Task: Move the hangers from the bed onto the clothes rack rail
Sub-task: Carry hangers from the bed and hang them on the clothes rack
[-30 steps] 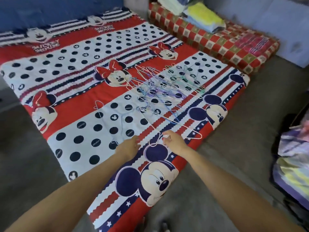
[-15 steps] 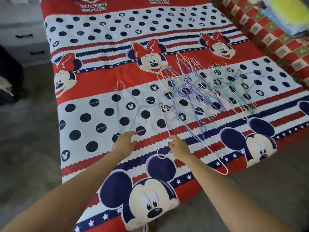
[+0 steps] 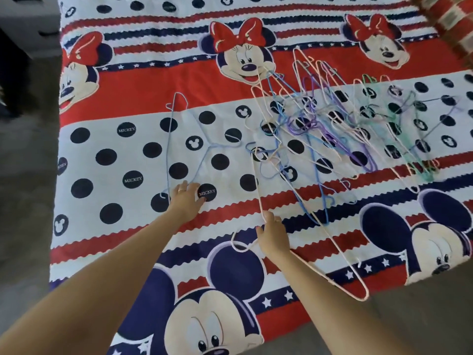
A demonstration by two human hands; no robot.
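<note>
Pretty bright, even daylight on the bedspread [image 3: 128, 85], soft shadows only. Edges bend from the wide lens, upper right is smeared, left side goes dim.

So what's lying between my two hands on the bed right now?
Only bare bedsheet shows in the head view between the left hand and right hand: no hanger there.

Lone hanger [image 3: 179, 147] on bed [image 3: 128, 80], left of hanger pile [image 3: 358, 124].
</note>
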